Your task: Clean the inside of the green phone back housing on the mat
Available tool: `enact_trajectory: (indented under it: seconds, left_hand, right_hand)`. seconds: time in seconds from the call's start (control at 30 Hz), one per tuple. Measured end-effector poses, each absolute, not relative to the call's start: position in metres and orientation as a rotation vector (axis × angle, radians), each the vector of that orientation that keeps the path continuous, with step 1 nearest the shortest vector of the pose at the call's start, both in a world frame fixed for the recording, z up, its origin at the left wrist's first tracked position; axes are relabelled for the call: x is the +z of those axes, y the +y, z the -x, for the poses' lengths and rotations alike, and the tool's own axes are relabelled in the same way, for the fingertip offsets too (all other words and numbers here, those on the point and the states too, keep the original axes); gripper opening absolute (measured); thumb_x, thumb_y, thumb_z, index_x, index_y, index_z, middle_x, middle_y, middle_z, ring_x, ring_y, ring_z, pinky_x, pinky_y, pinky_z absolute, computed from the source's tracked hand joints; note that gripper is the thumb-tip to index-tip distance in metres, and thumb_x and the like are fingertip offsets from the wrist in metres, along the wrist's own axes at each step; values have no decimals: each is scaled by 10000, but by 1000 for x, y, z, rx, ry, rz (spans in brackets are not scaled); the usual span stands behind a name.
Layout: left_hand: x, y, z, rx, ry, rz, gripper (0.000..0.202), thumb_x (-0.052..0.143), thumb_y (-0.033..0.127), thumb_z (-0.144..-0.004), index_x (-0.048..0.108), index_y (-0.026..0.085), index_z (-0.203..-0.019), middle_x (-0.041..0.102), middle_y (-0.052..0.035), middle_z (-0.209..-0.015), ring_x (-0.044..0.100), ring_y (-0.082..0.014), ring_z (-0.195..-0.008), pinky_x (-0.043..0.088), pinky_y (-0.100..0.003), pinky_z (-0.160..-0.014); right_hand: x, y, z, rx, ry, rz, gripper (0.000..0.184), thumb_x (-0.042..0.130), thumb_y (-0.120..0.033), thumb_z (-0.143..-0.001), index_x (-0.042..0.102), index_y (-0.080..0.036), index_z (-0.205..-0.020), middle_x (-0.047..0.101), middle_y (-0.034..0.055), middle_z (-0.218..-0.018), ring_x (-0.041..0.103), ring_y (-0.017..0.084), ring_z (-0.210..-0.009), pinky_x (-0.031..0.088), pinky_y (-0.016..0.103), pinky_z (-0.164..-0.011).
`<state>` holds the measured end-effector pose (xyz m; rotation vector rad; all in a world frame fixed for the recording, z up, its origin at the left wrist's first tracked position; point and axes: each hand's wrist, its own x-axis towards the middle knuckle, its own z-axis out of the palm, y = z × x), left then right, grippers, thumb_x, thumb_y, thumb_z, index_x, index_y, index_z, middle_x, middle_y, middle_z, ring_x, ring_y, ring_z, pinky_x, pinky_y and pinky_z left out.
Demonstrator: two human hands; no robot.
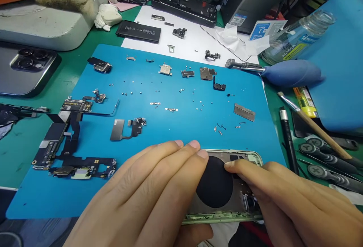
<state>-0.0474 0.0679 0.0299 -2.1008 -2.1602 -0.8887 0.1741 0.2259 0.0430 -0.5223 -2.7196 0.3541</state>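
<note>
A light green phone housing, its inner side facing up, is held between both hands at the front edge of the mat. On its inner face sits a round black disc. My left hand wraps round the housing's left part, fingers across the top, fingertips by the disc, another digit showing below the lower edge. My right hand grips the right end, with one fingertip touching the disc's upper right rim. The housing's left end is hidden under my left hand.
Screws and small parts lie spread over the blue mat. Logic boards with flex cables are at left. Behind lies a battery on white paper. A blue air blower, brush and screwdrivers lie at right.
</note>
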Motion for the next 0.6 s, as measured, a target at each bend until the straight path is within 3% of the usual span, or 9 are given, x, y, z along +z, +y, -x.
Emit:
enact_trajectory:
  seconds: [0.13, 0.23, 0.43, 0.6]
  left_hand:
    - [25, 68, 49, -853, -2118, 2088, 571, 588, 636, -1142, 596, 251, -1565, 651, 173, -1648, 527, -96, -1607, 469, -264, -1361]
    - [22, 70, 49, -904, -2085, 2067, 491, 603, 537, -1147, 624, 242, -1539, 685, 160, -1617, 571, -103, -1570, 469, -261, -1358]
    - [25, 70, 49, -914, -2097, 2084, 491, 695, 473, -1113, 632, 214, -1526, 714, 125, -1591, 569, -115, -1571, 464, -278, -1357]
    - [26, 68, 48, -847, -2146, 2082, 465, 608, 478, -1145, 594, 249, -1550, 681, 156, -1626, 525, -102, -1610, 456, -260, -1365]
  right_hand:
    - [47, 225, -169, 300, -2708, 526, 436, 518, 75, -1032, 713, -208, -1300, 803, 20, -897, 796, 140, -766, 518, 272, -640]
    - [44, 222, -168, 290, -2669, 532, 428, 514, 69, -1031, 709, -205, -1295, 775, 15, -843, 792, 157, -764, 505, 289, -640]
    - [39, 222, -171, 330, -2667, 605, 460, 510, 78, -1050, 724, -225, -1322, 810, 16, -934, 762, 123, -720, 505, 278, -651]
    - [37, 218, -174, 355, -2633, 656, 450, 504, 73, -1067, 756, -239, -1268, 767, 5, -860, 717, 108, -681, 453, 279, -607]
